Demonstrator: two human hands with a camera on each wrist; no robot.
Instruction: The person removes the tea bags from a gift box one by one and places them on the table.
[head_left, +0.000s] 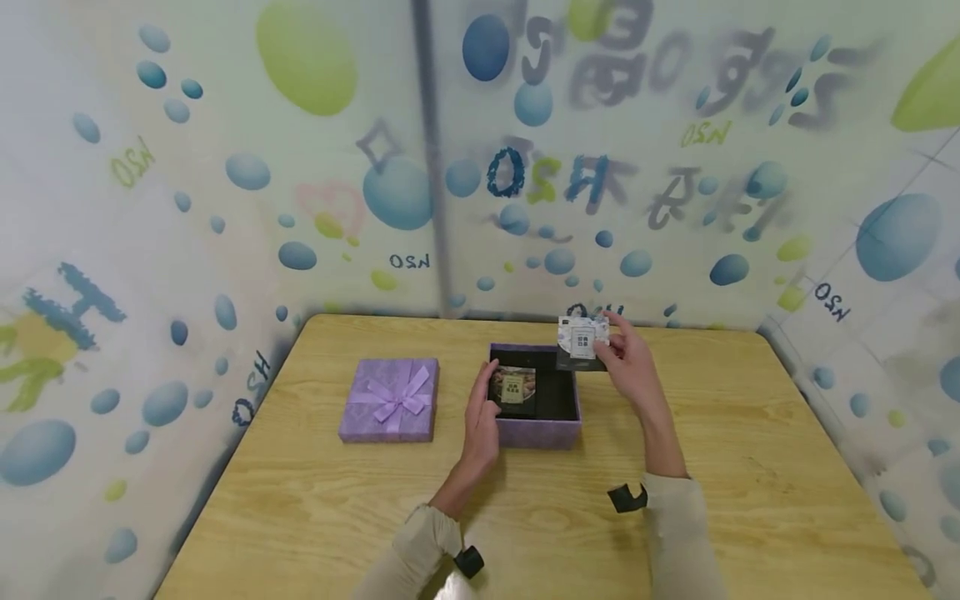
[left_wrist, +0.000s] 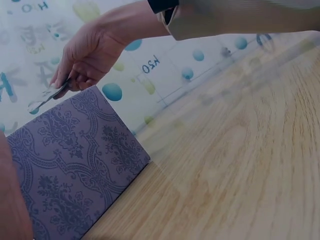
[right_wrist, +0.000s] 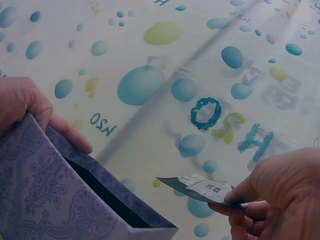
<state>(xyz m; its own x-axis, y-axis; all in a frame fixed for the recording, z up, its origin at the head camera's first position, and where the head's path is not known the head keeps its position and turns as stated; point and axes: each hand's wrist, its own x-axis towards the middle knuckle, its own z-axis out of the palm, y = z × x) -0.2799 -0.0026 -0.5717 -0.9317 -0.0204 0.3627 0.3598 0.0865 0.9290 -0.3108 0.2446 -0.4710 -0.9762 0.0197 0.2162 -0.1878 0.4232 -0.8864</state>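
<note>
My right hand [head_left: 632,362] pinches a flat square packet [head_left: 581,337], white and black with a pale label, between thumb and fingers. It is held over the back right corner of an open purple box [head_left: 538,433]. In the right wrist view the packet [right_wrist: 200,189] tilts above the box rim. My left hand [head_left: 480,421] rests along the box's left side, its fingers extended against the wall by the rim. Inside the black interior, at the left, lies a dark packet [head_left: 513,387] with a gold label. The left wrist view shows the box's patterned wall [left_wrist: 75,160].
A square purple lid [head_left: 360,417] with a ribbon bow lies left of the box on the wooden table [head_left: 300,517]. Behind the table hangs a pale sheet [head_left: 480,250] with coloured spots and lettering. Dark straps [head_left: 627,498] hang near both sleeves.
</note>
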